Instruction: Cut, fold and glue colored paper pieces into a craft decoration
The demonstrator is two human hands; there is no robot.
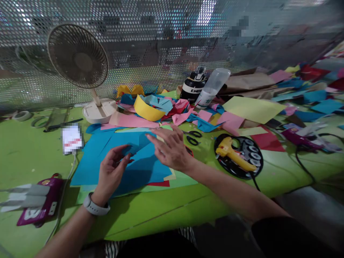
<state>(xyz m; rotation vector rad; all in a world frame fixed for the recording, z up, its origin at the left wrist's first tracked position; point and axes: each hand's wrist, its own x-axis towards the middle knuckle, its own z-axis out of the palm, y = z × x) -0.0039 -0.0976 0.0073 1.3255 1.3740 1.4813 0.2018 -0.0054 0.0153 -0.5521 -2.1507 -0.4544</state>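
Note:
Between the thumb and fingers of my left hand (114,166) is a small folded piece of blue paper (139,143), tilted up over the stack. My right hand (172,147) hovers just to its right, fingers stretched out and apart; whether a fingertip touches the paper I cannot tell. Beneath both hands lies a pile of blue paper sheets (91,163), with green, cream and red sheets showing at its edges. Black-handled scissors (194,138) rest just beyond my right hand.
A yellow glue gun (235,154) lies on a round black tray (220,166) at the right. Behind are paper scraps (185,114), a yellow paper band (146,109), a black bottle (192,87) and a fan (77,57). A phone (72,139) and a purple device (44,200) sit left.

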